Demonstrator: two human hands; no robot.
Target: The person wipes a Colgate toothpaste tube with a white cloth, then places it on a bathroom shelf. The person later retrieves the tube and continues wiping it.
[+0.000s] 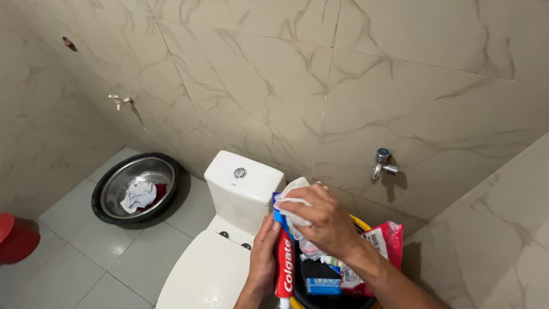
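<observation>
Between both hands [297, 240], toothpaste tube [284, 269]

We have open floor [74, 229] left of the toilet [229, 229]; basin [137, 186], wall tap [382, 163] and bucket [326, 280] hem us in.

Bare hands [291, 240] and forearms — no sleeves, no jewellery showing

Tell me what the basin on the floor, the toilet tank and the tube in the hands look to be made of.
Basin: likely stainless steel, a shiny grey inside with reflections, set in a dark outer rim. Toilet tank: glossy white, probably ceramic. Tube: seemingly soft plastic or laminate, red and white, glossy print, held by the left hand.
</observation>
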